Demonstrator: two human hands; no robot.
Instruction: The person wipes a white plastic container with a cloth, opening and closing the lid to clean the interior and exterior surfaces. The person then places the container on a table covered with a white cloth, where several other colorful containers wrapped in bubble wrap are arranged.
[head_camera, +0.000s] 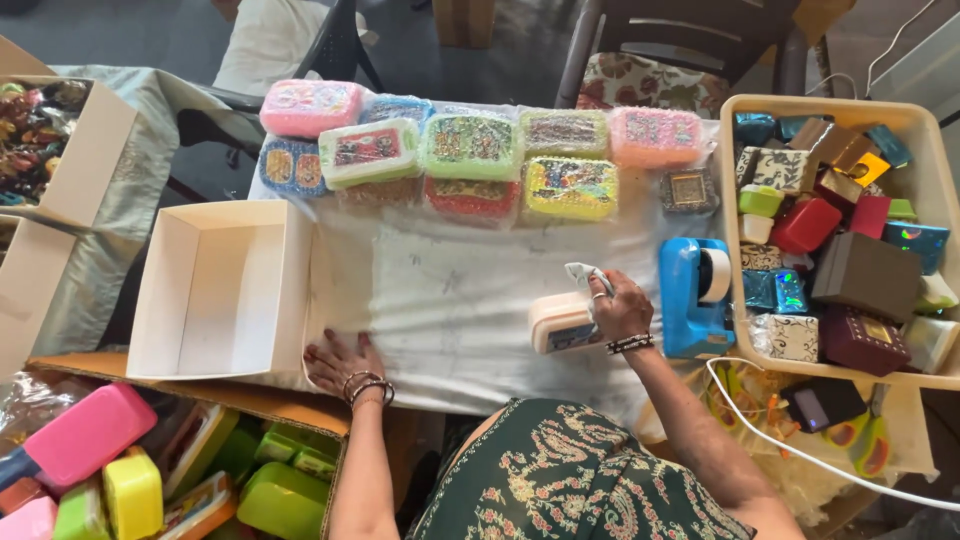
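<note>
While the right hand (620, 312) closes its grip on a small peach box (562, 322), the left hand (343, 362) lies open, flat on the white-covered tabletop (450, 300) beside an empty white carton (215, 290); a beige tray (935, 200) holds many gift boxes.

Sheet (460, 300): white. Small box (562, 322) in right hand (620, 308): cream, blue label. Tape dispenser (690, 297): blue. Open carton (215, 290): white. Wrapped boxes (470, 150): pink, green, yellow, red, patterned lids. Dress (560, 475): dark green paisley.

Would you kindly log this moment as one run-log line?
left hand: flat on white sheet | right hand: holding small box | beside: blue tape dispenser | left: open white box
</note>
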